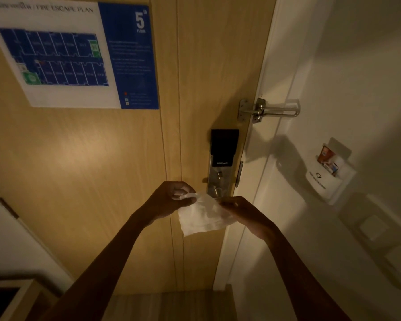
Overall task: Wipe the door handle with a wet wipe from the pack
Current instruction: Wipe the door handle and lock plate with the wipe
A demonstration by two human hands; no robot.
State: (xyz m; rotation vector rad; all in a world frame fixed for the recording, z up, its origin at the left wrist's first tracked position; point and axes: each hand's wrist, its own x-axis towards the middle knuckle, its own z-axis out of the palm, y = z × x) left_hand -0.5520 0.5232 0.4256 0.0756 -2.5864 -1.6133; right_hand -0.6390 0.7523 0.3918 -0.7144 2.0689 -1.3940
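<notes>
White creased wet wipe (202, 218), half unfolded, pinched at its top by left hand (171, 196) and right hand (243, 214)

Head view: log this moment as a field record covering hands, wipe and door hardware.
wet wipe: unfolded, hanging between both hands before the door
left hand: pinches its upper left corner
right hand: pinches its upper right edge
door handle: only its base shows, just above the wipe
smart lock: black panel above the handle
swing-bar latch: higher, at the door edge
</notes>
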